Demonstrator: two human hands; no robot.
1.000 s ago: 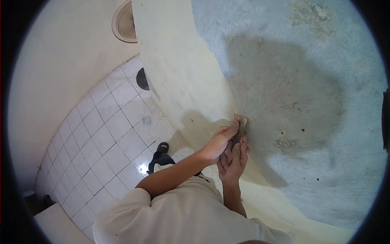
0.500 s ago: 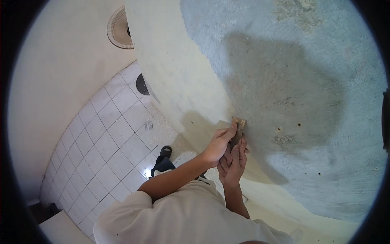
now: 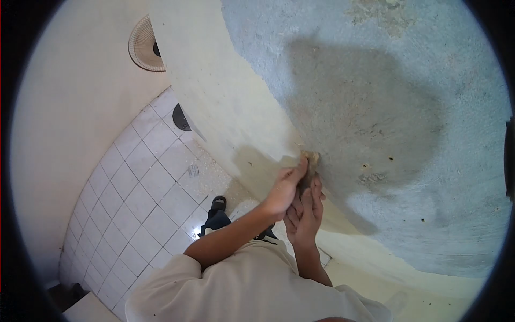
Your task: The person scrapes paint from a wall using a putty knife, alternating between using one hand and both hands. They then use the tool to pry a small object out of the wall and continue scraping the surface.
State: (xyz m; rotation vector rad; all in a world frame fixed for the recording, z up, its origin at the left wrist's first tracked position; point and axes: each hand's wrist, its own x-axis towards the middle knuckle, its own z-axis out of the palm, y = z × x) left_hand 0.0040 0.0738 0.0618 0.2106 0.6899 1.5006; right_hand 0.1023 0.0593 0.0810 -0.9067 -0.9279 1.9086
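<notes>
My left hand (image 3: 284, 193) and my right hand (image 3: 304, 217) are both closed around a narrow, dark flat scraper (image 3: 306, 181). Yellowish crumbs of paint cover its tip, which meets the wall where cream paint (image 3: 252, 112) borders bare grey plaster (image 3: 348, 123). The left thumb lies along the blade near the tip. Lower down, my right hand grips, and the fingers hide most of the handle.
A round fan (image 3: 146, 45) and its dark base (image 3: 181, 117) stand beyond the wall's edge at left. White floor tiles (image 3: 139, 188) carry scattered flakes near my sandalled foot (image 3: 218, 204). Small holes (image 3: 391, 159) mark the plaster.
The view has shifted slightly, so the wall and fan sit a bit further left. Both hands keep their grip on the scraper, and its tip stays at the paint border, now a little blurred.
</notes>
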